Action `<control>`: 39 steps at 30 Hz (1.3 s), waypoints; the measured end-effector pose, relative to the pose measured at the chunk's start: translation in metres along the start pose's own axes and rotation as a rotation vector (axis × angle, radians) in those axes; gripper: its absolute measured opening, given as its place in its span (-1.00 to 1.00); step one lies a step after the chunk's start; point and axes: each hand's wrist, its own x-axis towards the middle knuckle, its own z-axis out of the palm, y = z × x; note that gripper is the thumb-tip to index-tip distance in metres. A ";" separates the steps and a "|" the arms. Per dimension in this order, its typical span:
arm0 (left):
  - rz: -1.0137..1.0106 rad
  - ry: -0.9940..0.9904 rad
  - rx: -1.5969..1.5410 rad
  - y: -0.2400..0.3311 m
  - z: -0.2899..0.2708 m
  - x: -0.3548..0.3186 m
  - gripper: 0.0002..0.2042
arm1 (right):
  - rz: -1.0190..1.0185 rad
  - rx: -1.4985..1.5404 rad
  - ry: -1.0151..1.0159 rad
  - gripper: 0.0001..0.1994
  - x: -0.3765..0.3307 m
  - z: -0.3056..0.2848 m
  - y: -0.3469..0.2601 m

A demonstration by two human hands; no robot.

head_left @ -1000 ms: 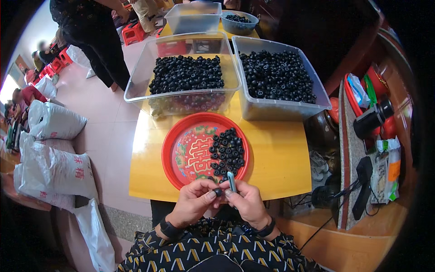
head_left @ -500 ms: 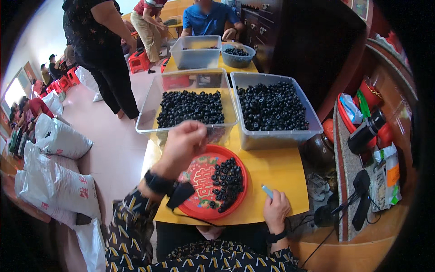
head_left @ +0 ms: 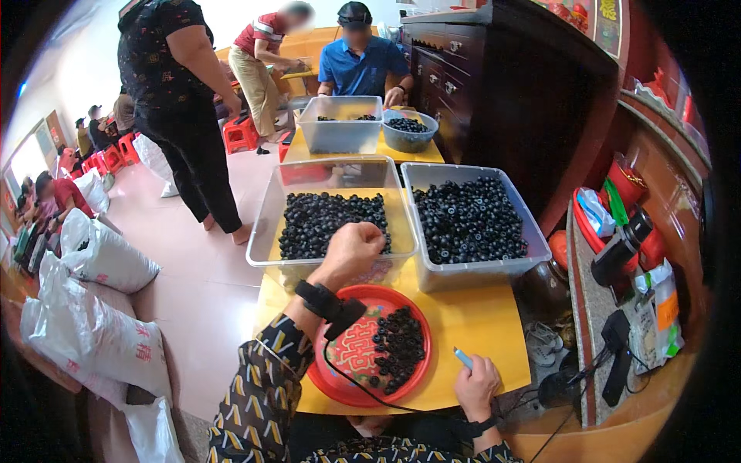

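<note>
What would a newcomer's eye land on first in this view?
Probably the round red tray on the yellow table, with small black ring-shaped pieces heaped toward its right side. Just beyond it, two clear plastic bins of similar black pieces stand side by side, with the left hand at the near side of the left one. The right hand, right of the tray, holds a slim light-blue tool.

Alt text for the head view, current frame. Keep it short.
A person's left hand, fingers bunched, is at the near rim of a clear bin of black pieces; the right hand holds a light-blue tool beside a round red tray with more pieces. Another bin of them stands to the right on the yellow table.
</note>
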 end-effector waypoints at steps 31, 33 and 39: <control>-0.400 -0.516 -0.262 -0.034 0.006 0.083 -0.39 | 0.008 -0.002 -0.108 -0.85 0.006 0.000 0.000; -0.410 -0.584 -0.234 -0.033 0.008 0.091 -0.33 | 0.023 -0.003 -0.109 -0.87 0.006 -0.001 0.002; -0.439 -0.708 0.080 -0.033 0.013 0.102 -0.20 | 0.043 0.031 -0.116 -0.88 0.008 -0.009 -0.001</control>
